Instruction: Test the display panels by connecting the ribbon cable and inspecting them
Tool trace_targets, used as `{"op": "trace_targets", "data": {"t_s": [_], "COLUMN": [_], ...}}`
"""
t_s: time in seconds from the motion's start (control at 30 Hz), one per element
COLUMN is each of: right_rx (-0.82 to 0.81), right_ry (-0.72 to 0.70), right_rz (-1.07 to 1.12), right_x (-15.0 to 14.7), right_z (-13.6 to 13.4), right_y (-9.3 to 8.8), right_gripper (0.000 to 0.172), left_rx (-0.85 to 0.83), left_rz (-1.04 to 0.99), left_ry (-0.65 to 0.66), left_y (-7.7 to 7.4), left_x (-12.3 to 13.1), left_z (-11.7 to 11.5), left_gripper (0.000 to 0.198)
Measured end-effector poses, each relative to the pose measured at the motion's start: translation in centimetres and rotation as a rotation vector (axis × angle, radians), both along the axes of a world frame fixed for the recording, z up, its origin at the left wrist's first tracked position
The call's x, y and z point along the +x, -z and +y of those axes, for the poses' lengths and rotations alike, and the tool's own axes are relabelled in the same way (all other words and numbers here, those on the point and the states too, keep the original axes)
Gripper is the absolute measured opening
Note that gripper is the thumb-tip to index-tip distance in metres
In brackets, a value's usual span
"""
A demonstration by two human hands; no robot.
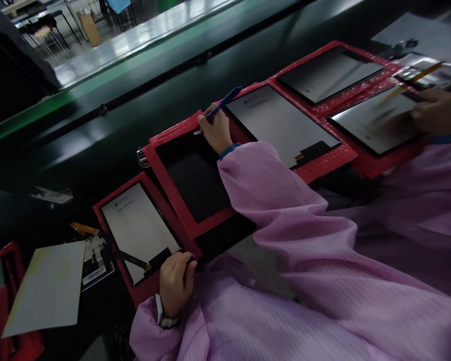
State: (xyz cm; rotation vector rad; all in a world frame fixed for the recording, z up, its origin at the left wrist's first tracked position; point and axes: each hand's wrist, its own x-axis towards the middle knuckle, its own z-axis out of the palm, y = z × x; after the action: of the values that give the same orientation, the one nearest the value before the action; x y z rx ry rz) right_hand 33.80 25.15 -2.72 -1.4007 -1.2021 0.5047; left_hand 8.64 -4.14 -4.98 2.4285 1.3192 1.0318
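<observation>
Head view is showing the right hand (pixel 216 131) gripping a blue pen (pixel 222 106) over a dark panel (pixel 195 173) in its red tray (pixel 173 193). The left hand (pixel 176 283) is closing on another tray's (pixel 145 293) corner, apparently steadying it on the desk (pixel 97 145).

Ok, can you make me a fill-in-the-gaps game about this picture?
1. The right hand holds a thin tool that is coloured ____.
2. The screens lie in trays that are coloured ____.
3. The left hand grips a corner of the nearest tray, and the screen in it is coloured ____.
Missing words: blue, red, white.
</observation>
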Motion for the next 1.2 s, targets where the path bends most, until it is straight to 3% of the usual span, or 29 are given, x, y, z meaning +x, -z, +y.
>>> {"op": "trace_targets", "data": {"t_s": [0.17, 0.33, 1.2], "right_rx": [0.005, 0.021, 0.012], "right_ry": [0.065, 0.034, 0.026], "right_rz": [-0.068, -0.123, -0.167], "right_x": [0.2, 0.4, 0.6], "right_z": [0.5, 0.6, 0.4], "right_y": [0.7, 1.2, 1.1], "right_gripper": [0.021, 0.024, 0.026], "left_rx": [0.014, 0.004, -0.010], "left_rz": [0.001, -0.006, -0.010], "left_ry": [-0.012, -0.025, -0.042], "left_y": [-0.5, -0.4, -0.4], "left_x": [0.2, 0.2, 0.3], "left_z": [0.2, 0.1, 0.1], "left_gripper": [0.024, 0.023, 0.023]}}
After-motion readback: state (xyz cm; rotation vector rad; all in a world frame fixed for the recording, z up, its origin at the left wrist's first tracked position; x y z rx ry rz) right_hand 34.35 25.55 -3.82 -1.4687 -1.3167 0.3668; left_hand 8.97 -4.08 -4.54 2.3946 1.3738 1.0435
